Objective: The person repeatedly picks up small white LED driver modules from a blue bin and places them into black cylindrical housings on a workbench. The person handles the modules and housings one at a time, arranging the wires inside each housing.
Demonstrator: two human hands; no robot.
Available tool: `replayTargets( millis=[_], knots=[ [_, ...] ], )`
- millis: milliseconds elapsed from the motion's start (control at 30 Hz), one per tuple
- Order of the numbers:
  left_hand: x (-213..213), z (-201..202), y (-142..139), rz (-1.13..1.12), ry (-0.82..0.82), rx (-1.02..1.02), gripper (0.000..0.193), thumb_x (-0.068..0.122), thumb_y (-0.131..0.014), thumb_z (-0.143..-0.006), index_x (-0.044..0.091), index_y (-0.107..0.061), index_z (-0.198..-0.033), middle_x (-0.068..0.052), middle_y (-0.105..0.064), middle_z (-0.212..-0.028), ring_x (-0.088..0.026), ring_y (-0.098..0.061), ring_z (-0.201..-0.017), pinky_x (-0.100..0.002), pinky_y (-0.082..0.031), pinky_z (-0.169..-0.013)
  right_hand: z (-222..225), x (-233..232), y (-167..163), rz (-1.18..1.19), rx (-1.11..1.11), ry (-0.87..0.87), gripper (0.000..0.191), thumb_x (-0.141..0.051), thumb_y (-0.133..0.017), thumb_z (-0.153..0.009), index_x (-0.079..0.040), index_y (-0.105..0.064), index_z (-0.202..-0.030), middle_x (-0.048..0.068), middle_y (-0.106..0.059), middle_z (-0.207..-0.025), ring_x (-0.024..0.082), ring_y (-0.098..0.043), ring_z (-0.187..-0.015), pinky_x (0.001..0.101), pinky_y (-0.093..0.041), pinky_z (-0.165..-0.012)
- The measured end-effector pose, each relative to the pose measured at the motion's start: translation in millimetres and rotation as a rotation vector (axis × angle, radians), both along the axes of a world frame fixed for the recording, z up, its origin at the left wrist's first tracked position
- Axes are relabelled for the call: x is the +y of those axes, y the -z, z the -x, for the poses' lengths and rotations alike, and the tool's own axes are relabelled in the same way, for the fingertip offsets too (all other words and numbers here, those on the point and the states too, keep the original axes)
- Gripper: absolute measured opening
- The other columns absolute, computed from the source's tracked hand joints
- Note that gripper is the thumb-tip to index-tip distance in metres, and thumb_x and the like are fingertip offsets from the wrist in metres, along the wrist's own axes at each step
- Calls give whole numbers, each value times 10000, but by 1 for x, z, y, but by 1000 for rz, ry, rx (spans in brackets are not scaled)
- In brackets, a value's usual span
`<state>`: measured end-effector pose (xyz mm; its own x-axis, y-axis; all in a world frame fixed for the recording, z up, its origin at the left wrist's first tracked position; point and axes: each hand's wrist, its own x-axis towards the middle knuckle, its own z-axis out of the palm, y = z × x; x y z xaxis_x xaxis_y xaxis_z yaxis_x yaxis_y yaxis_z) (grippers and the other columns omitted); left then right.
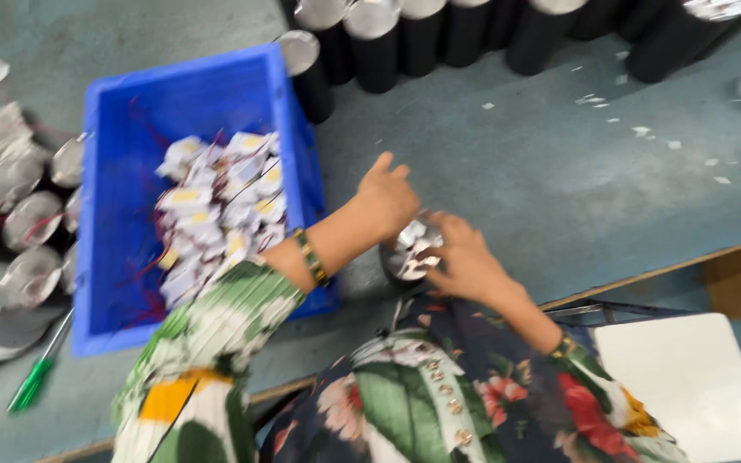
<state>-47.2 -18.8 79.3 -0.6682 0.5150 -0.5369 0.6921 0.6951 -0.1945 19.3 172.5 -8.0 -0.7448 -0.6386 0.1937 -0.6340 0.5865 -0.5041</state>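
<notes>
Item: black can (406, 257) with a silver top, stood on the grey table (516, 180) just right of the blue bin (113, 171), at the table's near edge.

Left hand (388, 199): laid over the can's upper left side, fingers curled, thumb raised. Whether the can is gripped or only steadied cannot be told through the blur.

Right hand (466, 259): set against the can's right side, fingers bent in over the silver top, where small white and silver pieces (415, 244) are seen. A firm hold cannot be confirmed.

Contents of the bin: a heap of small white and yellow packets with red wires (220, 206), piled toward its right wall.

Left of the bin: round silver discs (32, 274) and a green-handled screwdriver (36, 381). Beyond the bin: a row of black cans (422, 34). Right of the can, off the table: a white chair seat (688, 386).

Step judged in hand: small parts are being fitted or pressed at the can's top, with both hands engaged.

Next move, as judged: the can must be kept upright and steady while the pieces are seated flat.
</notes>
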Motion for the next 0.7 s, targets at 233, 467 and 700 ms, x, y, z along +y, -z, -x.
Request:
replayTargets(
  millis=[233,467,700],
  knots=[
    [-9,-7,-12,-23,50,53,501,469,-880,-681,175,-769,-1072,-1,-698,-1149,-198,-503,-1266,-466,-311,-1055,7,10,-5,57,-24,21,138,-187,-670,-892,-96,-726,-978,163,-539,-1371,357,-525,-1267,531,-395,-1044],
    [-10,-8,-2,-126,86,18,516,519,-888,-632,156,-798,-987,2,-726,-1085,-209,-553,-1216,-452,-383,-971,15,8,27,195,-131,231,105,-122,-646,-923,-117,-717,-1000,102,-615,-1184,314,-597,-1103,467,-466,-944],
    [-8,-1,10,-114,41,-84,449,508,-852,-719,147,-818,-983,-1,-743,-1051,-202,-545,-1210,-417,-343,-993,12,5,29,205,-189,310,107,-141,-645,-956,-110,-717,-1028,95,-595,-1130,300,-583,-1080,456,-420,-936]
  ],
)
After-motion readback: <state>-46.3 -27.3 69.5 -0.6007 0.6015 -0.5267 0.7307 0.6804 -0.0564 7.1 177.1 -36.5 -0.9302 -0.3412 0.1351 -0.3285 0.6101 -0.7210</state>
